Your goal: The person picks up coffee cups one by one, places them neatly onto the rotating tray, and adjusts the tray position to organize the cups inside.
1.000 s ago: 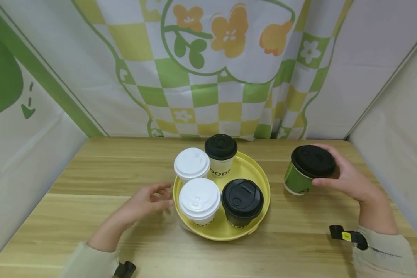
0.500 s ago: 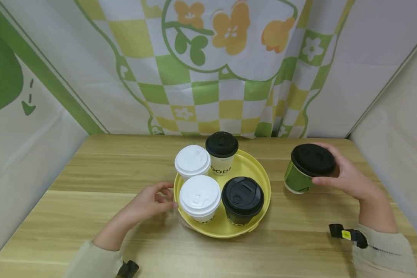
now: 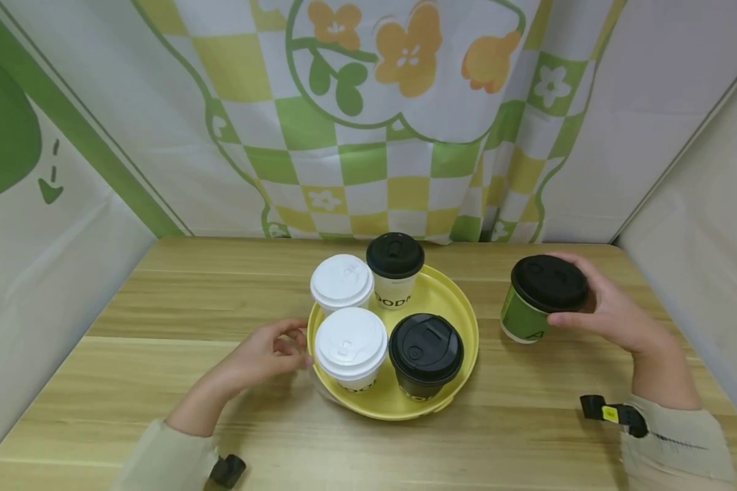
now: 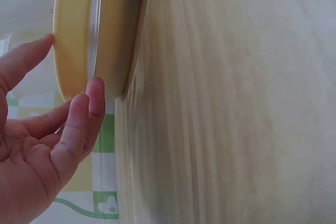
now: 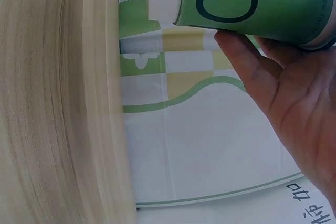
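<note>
In the head view my left hand (image 3: 264, 358) is at the left side of a round yellow turntable tray (image 3: 383, 409). The left wrist view shows the thumb and loosely bent fingers touching its rim (image 4: 71, 40). Two white-lidded paper cups (image 3: 351, 344) stand on the tray's left. A pale cup with a black lid (image 3: 396, 256) is at the back, and a dark cup with a black lid (image 3: 426, 351) at the front right. Off to the right, my right hand (image 3: 611, 310) grips a green paper coffee cup (image 3: 524, 319) with a black lid, slightly tilted, its base apart from the table.
A wooden table (image 3: 160, 327) bears the tray. Behind it hangs a checked green, yellow and white curtain (image 3: 368, 164). Pale fabric walls (image 3: 700, 225) border both sides. Black wrist straps (image 3: 617, 414) sit on the sleeves.
My left hand has moved right to touch the tray's rim. The tray has turned slightly, its rear cups shifting right and front cups left. The green cup has shifted slightly left in my right hand.
</note>
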`<state>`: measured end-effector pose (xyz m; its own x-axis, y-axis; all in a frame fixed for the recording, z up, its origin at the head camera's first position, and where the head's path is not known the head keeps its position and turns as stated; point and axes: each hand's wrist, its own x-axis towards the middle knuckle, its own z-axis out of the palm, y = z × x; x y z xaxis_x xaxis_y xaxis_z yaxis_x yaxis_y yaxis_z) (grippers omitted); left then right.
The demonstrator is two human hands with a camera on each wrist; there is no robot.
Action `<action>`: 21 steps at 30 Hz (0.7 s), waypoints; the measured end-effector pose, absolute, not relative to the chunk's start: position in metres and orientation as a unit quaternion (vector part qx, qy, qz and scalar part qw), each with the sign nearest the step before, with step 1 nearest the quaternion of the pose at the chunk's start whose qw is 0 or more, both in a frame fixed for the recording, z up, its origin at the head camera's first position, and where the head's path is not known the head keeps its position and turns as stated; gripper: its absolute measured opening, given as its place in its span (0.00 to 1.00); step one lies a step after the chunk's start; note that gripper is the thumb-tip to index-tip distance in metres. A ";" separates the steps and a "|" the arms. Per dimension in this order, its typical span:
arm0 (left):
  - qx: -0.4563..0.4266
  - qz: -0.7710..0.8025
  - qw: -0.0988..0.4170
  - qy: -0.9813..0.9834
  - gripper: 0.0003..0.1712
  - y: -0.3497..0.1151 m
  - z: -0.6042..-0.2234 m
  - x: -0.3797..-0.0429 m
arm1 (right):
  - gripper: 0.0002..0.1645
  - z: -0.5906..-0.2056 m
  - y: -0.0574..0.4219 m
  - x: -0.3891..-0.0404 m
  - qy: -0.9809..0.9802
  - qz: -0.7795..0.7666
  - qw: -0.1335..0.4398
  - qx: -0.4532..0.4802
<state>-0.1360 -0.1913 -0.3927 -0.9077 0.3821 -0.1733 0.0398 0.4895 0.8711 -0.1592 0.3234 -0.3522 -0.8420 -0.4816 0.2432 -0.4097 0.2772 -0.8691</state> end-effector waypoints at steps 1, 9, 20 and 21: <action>0.128 0.491 0.176 0.843 0.42 -0.192 -0.393 -0.137 | 0.53 -0.352 0.323 -0.159 0.797 -0.534 0.034 -0.280; 0.149 0.491 0.185 0.838 0.39 -0.198 -0.399 -0.147 | 0.53 -0.352 0.323 -0.159 0.796 -0.536 0.034 -0.280; 0.171 0.506 0.200 0.822 0.39 -0.204 -0.404 -0.159 | 0.52 -0.351 0.324 -0.159 0.797 -0.538 0.035 -0.273; 0.171 0.506 0.201 0.821 0.39 -0.204 -0.404 -0.160 | 0.52 -0.351 0.324 -0.159 0.796 -0.539 0.036 -0.273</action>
